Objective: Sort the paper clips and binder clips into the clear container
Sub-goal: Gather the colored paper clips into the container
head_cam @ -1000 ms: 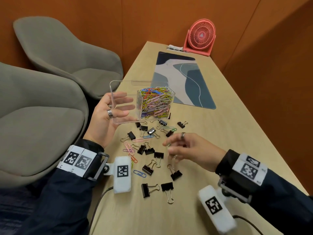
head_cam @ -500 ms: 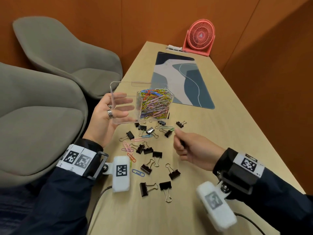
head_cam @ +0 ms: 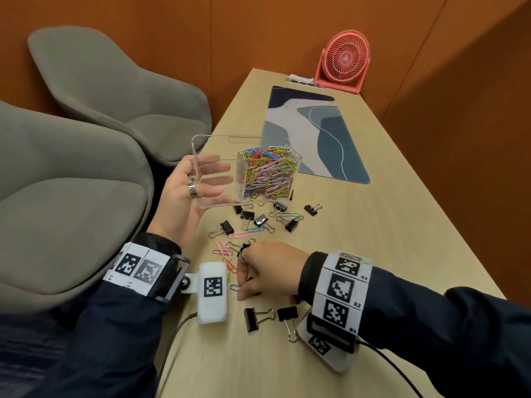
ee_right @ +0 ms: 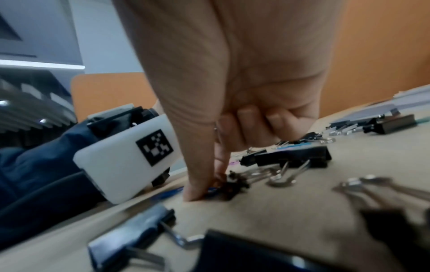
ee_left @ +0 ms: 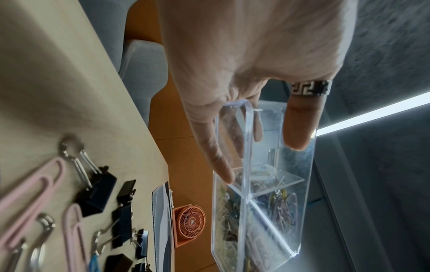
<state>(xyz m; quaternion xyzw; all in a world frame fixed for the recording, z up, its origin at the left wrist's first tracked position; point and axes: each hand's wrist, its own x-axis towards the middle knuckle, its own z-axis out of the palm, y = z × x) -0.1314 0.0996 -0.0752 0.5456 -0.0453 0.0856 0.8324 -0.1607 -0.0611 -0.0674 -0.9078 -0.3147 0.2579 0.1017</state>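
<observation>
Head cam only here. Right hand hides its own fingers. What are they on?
Observer: Right wrist view: the right hand has thumb and forefinger tips down on the table at a blue paper clip. I can't tell if it is gripped.
Operator: Anything crowding it?
Observer: A binder clip lies right against those fingertips, its black body towards them.
Operator: How's the left holding the container?
Observer: Left wrist view: the left hand pinches the container at its empty end, one digit on one side of the wall and the ringed finger on the other.
</observation>
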